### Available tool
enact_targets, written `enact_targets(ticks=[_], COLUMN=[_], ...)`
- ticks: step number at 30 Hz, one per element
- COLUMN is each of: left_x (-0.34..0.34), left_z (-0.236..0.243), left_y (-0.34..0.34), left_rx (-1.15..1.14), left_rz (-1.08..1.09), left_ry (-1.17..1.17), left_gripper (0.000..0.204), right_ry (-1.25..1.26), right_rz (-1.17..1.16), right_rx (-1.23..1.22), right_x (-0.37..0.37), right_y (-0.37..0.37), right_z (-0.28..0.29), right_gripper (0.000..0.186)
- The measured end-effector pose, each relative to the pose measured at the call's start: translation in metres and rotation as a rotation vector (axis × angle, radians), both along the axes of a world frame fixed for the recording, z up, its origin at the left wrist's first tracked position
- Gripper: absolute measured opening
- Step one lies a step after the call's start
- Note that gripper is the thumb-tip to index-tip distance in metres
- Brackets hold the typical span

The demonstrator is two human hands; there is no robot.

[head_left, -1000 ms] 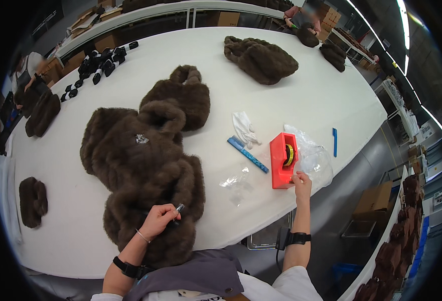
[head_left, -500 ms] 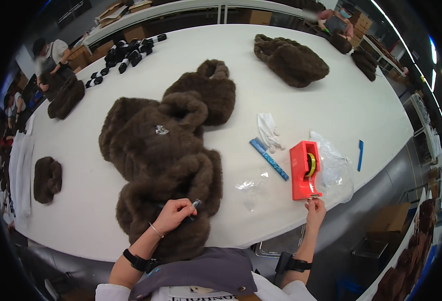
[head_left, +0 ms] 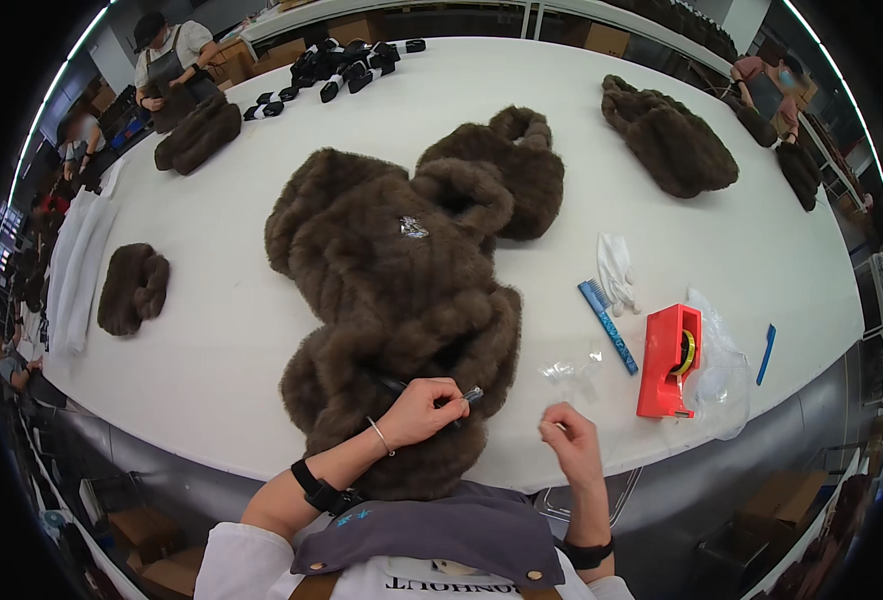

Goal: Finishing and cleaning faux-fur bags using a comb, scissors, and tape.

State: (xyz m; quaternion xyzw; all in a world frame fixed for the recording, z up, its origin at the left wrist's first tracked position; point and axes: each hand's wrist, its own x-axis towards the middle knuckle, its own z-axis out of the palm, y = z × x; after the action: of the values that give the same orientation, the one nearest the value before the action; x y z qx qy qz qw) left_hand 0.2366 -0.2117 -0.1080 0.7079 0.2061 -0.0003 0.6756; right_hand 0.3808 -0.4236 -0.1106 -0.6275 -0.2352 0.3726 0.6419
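Note:
My left hand (head_left: 424, 410) grips a small shiny piece (head_left: 473, 396), perhaps metal, over a dark brown fur bag (head_left: 326, 385) with dark straps partly showing. My right hand (head_left: 569, 440) is closed at the fingertips beside that bag, left of and below the red tape dispenser (head_left: 661, 362); whatever it pinches is too small to make out. More fur bags (head_left: 361, 225) lie piled above, one with a shiny ornament (head_left: 411, 227). A blue patterned comb (head_left: 607, 326), white gloves (head_left: 616, 270), clear plastic scraps (head_left: 571, 368) and a plastic bag (head_left: 721, 390) lie at the right.
The white table (head_left: 211, 380) also holds fur pieces (head_left: 133, 288), black strap bundles (head_left: 331, 70), white cloths (head_left: 76, 270) and a slim blue tool (head_left: 766, 355). Co-workers (head_left: 171, 60) handle fur items along the far edges. Cardboard boxes (head_left: 781, 500) stand below at the right.
My right hand has left the tape dispenser and moved leftward toward the bag. My left hand keeps its grip on the shiny piece. The camera's view has swung, shifting the table rightward.

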Motion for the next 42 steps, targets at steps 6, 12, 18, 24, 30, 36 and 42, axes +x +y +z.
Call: enact_targets(ticks=[6, 12, 18, 24, 30, 36, 42], left_x=[-0.002, -0.008, -0.007, -0.008, -0.008, -0.01, -0.009], left_z=[-0.002, -0.003, 0.005, 0.004, 0.002, -0.005, -0.002], left_y=[-0.003, -0.005, 0.013, 0.029, 0.029, 0.033, 0.036], left_rx=[0.193, 0.422, 0.13, -0.143, -0.132, -0.347, -0.544], left_rz=[0.019, -0.013, -0.175, -0.285, -0.273, -0.257, -0.164], left_ry=[-0.126, -0.138, -0.09, -0.113, -0.067, -0.01, 0.135], left_gripper=[0.015, 0.014, 0.018, 0.022, 0.021, 0.02, 0.021], right_ry=[-0.029, 0.047, 0.096, -0.156, 0.673, 0.273, -0.968], right_rz=[0.222, 0.169, 0.199, 0.212, 0.311, 0.48, 0.522], right_rx=[-0.024, -0.209, 0.002, 0.11, 0.135, 0.157, 0.101], right_x=[-0.018, -0.024, -0.022, -0.026, -0.02, -0.013, -0.012], right_y=[0.069, 0.071, 0.068, 0.083, 0.083, 0.09, 0.095], right_z=[0.012, -0.008, -0.016, -0.009, -0.022, -0.003, 0.023], right_gripper=[0.019, 0.018, 0.01, 0.009, 0.015, 0.015, 0.024])
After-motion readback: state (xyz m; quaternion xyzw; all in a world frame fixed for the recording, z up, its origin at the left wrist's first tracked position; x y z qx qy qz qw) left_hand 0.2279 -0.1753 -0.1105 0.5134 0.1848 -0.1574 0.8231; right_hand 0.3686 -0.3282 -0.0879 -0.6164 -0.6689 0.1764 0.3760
